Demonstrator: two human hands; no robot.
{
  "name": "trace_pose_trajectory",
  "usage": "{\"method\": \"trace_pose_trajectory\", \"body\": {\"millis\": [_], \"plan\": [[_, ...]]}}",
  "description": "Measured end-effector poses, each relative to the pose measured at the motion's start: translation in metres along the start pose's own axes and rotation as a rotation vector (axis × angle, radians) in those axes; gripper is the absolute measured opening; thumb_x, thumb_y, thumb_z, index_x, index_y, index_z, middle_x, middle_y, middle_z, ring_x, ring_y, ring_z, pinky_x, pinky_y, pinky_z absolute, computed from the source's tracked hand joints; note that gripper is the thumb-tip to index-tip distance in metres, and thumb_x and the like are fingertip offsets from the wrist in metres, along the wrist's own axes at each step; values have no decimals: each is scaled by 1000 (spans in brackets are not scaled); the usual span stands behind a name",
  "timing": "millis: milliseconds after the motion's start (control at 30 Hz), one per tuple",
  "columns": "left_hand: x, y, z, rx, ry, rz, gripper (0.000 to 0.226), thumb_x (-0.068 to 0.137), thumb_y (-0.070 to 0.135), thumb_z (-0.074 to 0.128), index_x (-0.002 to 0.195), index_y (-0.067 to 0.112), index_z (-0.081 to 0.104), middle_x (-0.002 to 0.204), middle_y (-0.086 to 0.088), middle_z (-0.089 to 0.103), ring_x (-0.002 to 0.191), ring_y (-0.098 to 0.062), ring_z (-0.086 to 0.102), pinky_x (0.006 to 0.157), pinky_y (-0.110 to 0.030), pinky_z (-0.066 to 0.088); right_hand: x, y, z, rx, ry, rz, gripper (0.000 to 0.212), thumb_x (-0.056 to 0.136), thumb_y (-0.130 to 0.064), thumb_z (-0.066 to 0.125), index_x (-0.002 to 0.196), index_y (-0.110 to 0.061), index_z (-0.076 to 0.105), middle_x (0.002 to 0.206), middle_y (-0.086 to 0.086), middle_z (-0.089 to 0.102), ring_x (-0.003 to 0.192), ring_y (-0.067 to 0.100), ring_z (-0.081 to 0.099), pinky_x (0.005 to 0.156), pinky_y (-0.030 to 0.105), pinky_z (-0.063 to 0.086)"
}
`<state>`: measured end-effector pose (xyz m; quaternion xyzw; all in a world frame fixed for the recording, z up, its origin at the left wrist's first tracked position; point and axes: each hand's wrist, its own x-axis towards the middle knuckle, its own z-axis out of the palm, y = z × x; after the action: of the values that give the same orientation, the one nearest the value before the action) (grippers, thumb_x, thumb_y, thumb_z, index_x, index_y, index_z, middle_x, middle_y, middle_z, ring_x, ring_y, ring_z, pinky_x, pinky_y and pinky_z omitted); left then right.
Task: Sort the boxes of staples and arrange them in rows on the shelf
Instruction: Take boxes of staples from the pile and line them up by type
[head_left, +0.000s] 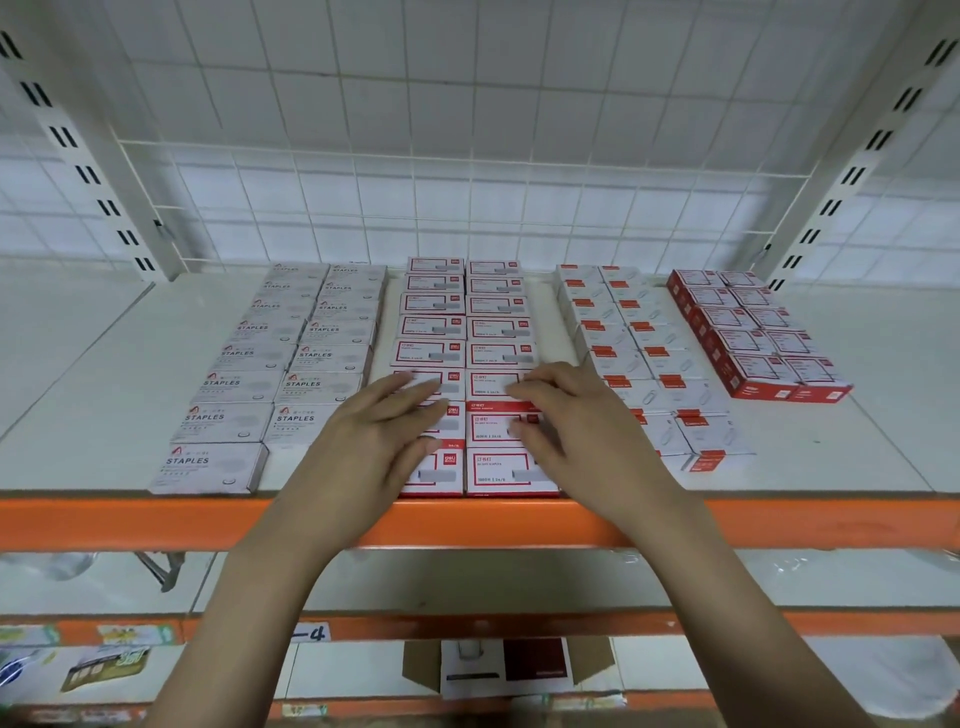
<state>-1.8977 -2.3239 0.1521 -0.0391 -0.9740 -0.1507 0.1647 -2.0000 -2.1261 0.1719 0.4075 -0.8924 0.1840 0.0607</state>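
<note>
Boxes (498, 470) look stiff, small, probably dense, so you'd pinch each by its short sides. Your left hand (374, 436) and right hand (576, 415) lie flat on top, fingers relaxed, gripping nothing.

White shelf (93, 364), orange front edge: 4 double-row blocks of staple boxes (322, 332) directly on it.

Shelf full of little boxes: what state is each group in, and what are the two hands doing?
Grey STAPLES boxes: flat, two rows.
Red-framed boxes: flat, two rows.
White boxes with red labels: two rows.
Red boxes: two rows.
Left hand: fingers straight, resting on red-framed boxes.
Right hand: same.
</note>
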Motion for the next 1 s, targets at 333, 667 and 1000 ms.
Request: {"method": "trace_pose_trajectory", "body": {"millis": [333, 667, 1000], "plan": [[38, 44, -8, -27, 32, 87, 53, 88, 41, 42, 125, 6, 58, 128, -10, 58, 118, -28, 53, 103, -41, 35, -24, 29, -32, -78, 144, 54, 37, 84, -30, 48, 114, -13, 63, 113, 8, 62, 103, 28, 57, 84, 41, 50], [107, 170, 35, 131, 40, 297, 41, 87, 38, 42, 108, 13, 67, 102, -3, 70, 89, -22, 68, 76, -40, 53, -110, 123, -92, -286, 295, 300, 40, 77, -29, 52, 113, -16, 63, 108, 5, 62, 96, 31, 58, 77, 38, 48], [154, 353, 109, 54, 19, 241, 30, 81, 31, 60, 103, 14, 69, 99, -2, 69, 88, -28, 64, 79, -42, 47, -261, 263, -177, -447, 349, 486, 39, 79, -35, 46, 107, -17, 66, 110, 7, 62, 103, 32, 56, 79, 42, 48]]}}
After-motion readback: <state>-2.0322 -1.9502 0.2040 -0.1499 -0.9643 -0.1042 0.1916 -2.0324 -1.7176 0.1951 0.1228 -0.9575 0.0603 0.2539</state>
